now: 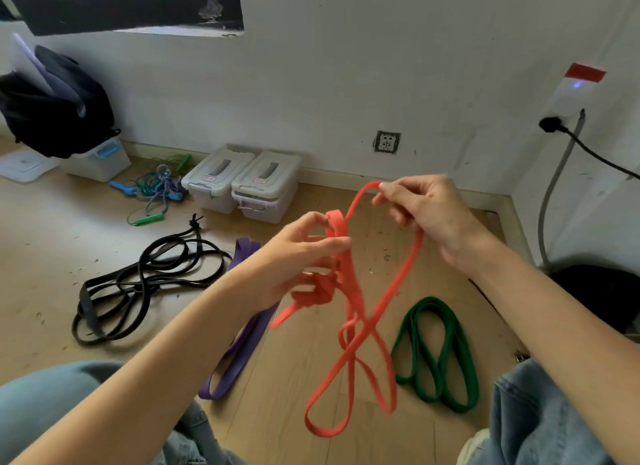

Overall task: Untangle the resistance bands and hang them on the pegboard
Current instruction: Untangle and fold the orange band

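Floor (104,229): light wooden boards, carrying every loose thing in view; the person sits on it, with denim-clad knees at the lower left and lower right corners.
Wall (346,84): white, with a dark window frame at the top left and a wall socket (387,142) low down.
Backpack (55,108): black, at the far left, resting on a white storage box with a blue latch (98,160).
Lidded bins (242,184): two pale plastic ones side by side against the skirting board.
Black bands (138,281): a loose tangle of thin loops on the floor, left of the arms.
Orange resistance band (363,326): held up in the air between both hands; a knotted clump sits just below the left hand, and long loops hang down and cross towards the floor.
Green resistance band (440,354): folded in loops, flat on the floor, right of the orange one.
Purple resistance band (239,343): lying stretched out on the floor, partly hidden behind the left forearm.
Skipping ropes (156,191): a heap of blue, green and speckled cords beside the bins.
Left hand (298,253): fingers curled round the orange band near its tangle, with one strand looping over the index finger.
Right hand (426,215): raised higher, thumb and index finger pinching the top bend of the orange band.
Black plug and cable (554,125): in a white unit on the right wall.
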### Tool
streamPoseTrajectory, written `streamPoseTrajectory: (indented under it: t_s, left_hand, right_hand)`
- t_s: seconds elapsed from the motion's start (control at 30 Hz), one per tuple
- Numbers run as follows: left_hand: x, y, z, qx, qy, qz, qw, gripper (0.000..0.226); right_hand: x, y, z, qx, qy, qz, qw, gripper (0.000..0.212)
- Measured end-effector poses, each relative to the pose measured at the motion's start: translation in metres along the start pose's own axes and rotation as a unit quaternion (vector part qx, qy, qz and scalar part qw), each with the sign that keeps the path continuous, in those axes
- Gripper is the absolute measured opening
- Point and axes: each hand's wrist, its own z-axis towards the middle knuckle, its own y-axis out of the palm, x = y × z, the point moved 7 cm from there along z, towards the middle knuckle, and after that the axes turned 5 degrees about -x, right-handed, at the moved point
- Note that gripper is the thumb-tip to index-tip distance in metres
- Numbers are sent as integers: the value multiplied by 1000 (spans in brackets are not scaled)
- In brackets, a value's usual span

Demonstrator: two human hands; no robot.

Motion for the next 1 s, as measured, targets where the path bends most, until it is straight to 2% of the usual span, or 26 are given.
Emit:
streamPoseTrajectory:
  t_s: [0.07,0.1,0.17,0.2,0.23,0.27,0.33,0.37,0.4,0.43,0.53,0.6,0.63,0.67,0.73,0.77,0.83,0.87,0.9,0.97,1.0]
  left_hand:
    - [16,-23,-4,94,27,165,981,15]
    - [26,-32,-6,141,47,295,944,12]
    - [38,-32,-9,186,84,552,809,16]
    - [39,-28,-10,194,95,618,756,19]
    - [39,-25,-10,195,105,638,738,19]
    - [40,-25,-11,189,118,619,753,18]
    - [40,-29,-8,158,120,519,831,17]
    - [40,-31,-8,144,120,476,859,15]
    - [41,-31,-7,133,124,456,871,12]
    - [42,-31,-8,123,132,451,874,12]
    - [41,-28,-8,108,159,488,851,16]
    - [46,-33,-9,133,184,510,830,7]
    - [46,-39,-8,147,180,504,832,14]
    - [42,-47,-7,147,151,444,871,18]
    - [27,-57,-7,104,74,226,966,23]
    - [22,-58,-8,86,47,126,987,26]
    - [25,-65,-12,95,63,-4,993,31]
    - [29,-69,-13,106,88,-62,989,31]
    - [33,-73,-14,118,108,-115,980,29]
    - [36,-73,-12,120,119,-195,966,28]
    - [33,-68,-10,107,107,-229,961,29]
  right_hand:
    - [-7,-14,0,47,-38,-210,976,20]
    - [-10,-9,-2,32,-55,-300,952,19]
    - [-11,9,-8,-9,-79,-416,906,21]
    - [-10,16,-9,-17,-88,-438,894,23]
    - [-10,19,-9,-20,-93,-443,892,24]
    - [-9,18,-8,-20,-95,-436,895,24]
    - [-8,13,-4,-16,-93,-413,906,25]
    - [-8,11,-3,-10,-96,-399,912,25]
    - [-9,9,-2,3,-105,-377,920,24]
    - [-12,8,-3,18,-115,-348,930,23]
    - [-22,4,-5,58,-139,-273,950,20]
    - [-24,2,-8,80,-150,-257,951,19]
    - [-25,2,-9,89,-155,-258,949,18]
    - [-25,1,-10,103,-160,-260,947,17]
    - [-25,-9,-10,153,-161,-250,942,18]
    - [-25,-17,-9,182,-152,-242,941,19]
    - [-16,-26,-5,194,-105,-262,940,22]
    - [-7,-25,-2,158,-64,-294,941,23]
    - [6,-19,2,90,-12,-325,941,23]
    - [29,8,-4,-97,86,-323,938,23]
    - [36,27,-12,-189,113,-279,935,36]
